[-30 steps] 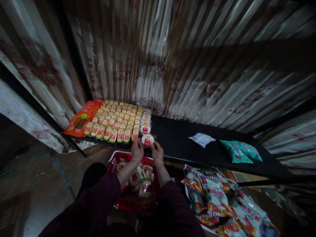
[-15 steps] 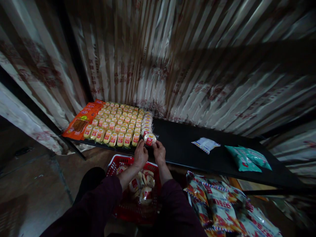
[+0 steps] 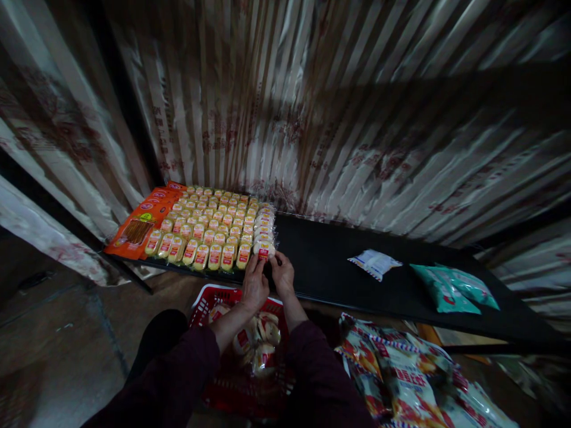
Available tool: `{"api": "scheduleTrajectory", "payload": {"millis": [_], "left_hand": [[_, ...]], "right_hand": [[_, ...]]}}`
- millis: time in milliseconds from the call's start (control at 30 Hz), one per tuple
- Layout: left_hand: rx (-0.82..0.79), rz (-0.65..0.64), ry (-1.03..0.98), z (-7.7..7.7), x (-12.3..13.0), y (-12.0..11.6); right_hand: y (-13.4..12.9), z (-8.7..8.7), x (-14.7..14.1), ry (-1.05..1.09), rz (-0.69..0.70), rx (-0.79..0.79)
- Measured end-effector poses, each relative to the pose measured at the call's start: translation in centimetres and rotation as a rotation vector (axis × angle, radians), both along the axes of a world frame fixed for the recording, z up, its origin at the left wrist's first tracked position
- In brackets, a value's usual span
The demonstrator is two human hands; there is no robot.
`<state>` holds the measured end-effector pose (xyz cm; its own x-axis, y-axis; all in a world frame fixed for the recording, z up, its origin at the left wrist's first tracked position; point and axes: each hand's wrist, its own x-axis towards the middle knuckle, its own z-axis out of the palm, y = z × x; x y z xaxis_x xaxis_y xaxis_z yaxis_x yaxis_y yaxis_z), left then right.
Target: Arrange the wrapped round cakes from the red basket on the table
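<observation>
A round, pale bun in clear wrap with a red label [image 3: 264, 252] lies at the front end of a column of similar wrapped buns [image 3: 264, 221]. My left hand [image 3: 255, 288] holds its near left edge with the fingers closed on it. On the right edge, my right hand [image 3: 284, 276] pinches the same wrapped bun. Left of that column, several rows of yellow packaged cakes [image 3: 215, 257] stand on the black shelf [image 3: 316, 261]. Below my forearms, a red basket [image 3: 209, 296] holds several more wrapped buns [image 3: 264, 359].
Orange snack packs [image 3: 134, 229] lie at the shelf's left end. Farther right on it are a white packet [image 3: 375, 263] and two green bags [image 3: 446, 288]. Large snack bags [image 3: 408, 380] are piled low at the right. A striped curtain [image 3: 285, 107] hangs behind the shelf.
Both hands have brought the wrapped bun down and slightly left, from above the column's front end into line with it. The view has shifted slightly.
</observation>
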<state>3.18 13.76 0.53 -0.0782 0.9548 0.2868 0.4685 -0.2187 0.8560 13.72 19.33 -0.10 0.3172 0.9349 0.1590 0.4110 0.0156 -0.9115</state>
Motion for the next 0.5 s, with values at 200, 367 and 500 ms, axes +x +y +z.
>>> {"api": "scheduleTrajectory", "payload": {"millis": [200,367,500], "left_hand": [[0.000,-0.041,0.068,-0.43,0.06,0.17],[-0.001,-0.055,0.155,-0.58,-0.02,0.22],[0.022,-0.068,0.189,-0.79,0.01,0.19]], "right_hand": [[0.07,0.26,-0.27,-0.129,-0.038,0.006],[0.06,0.37,-0.62,-0.097,-0.073,0.018],[0.09,0.23,-0.89,-0.070,-0.078,0.035]]}}
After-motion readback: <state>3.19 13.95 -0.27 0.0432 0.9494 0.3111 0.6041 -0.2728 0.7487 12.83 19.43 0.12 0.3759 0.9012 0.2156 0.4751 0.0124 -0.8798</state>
